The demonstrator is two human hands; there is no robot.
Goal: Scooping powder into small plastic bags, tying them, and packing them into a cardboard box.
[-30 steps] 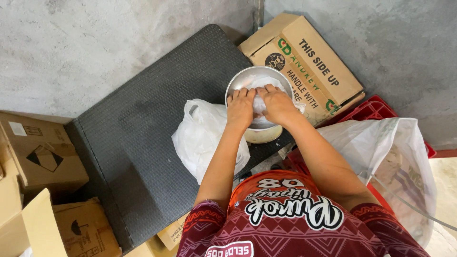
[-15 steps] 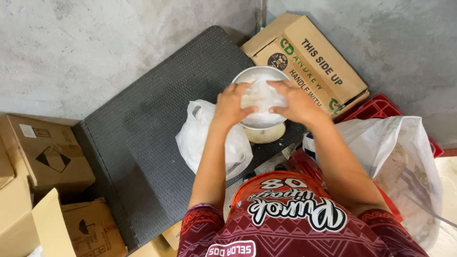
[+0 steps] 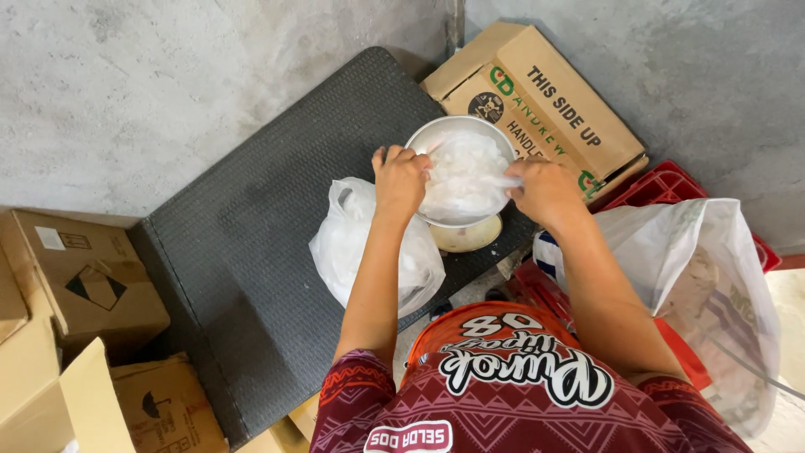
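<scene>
A clear plastic bag (image 3: 463, 174) full of white pieces sits in a round metal bowl (image 3: 444, 127) on a small scale at the edge of a dark mat. My left hand (image 3: 401, 179) grips the bag's left edge. My right hand (image 3: 543, 191) grips its right edge, and the two hands pull the mouth of the bag apart over the bowl.
A tied white plastic bag (image 3: 352, 243) lies on the dark textured mat (image 3: 251, 235) below my left arm. A printed cardboard box (image 3: 553, 109) stands behind the bowl. A large white sack (image 3: 704, 285) rests on red crates (image 3: 662, 184) at right. Cardboard boxes (image 3: 84, 277) are stacked at left.
Both hands were pressed together over the bowl's middle. They have since moved apart to the bag's left and right edges, spreading it open.
</scene>
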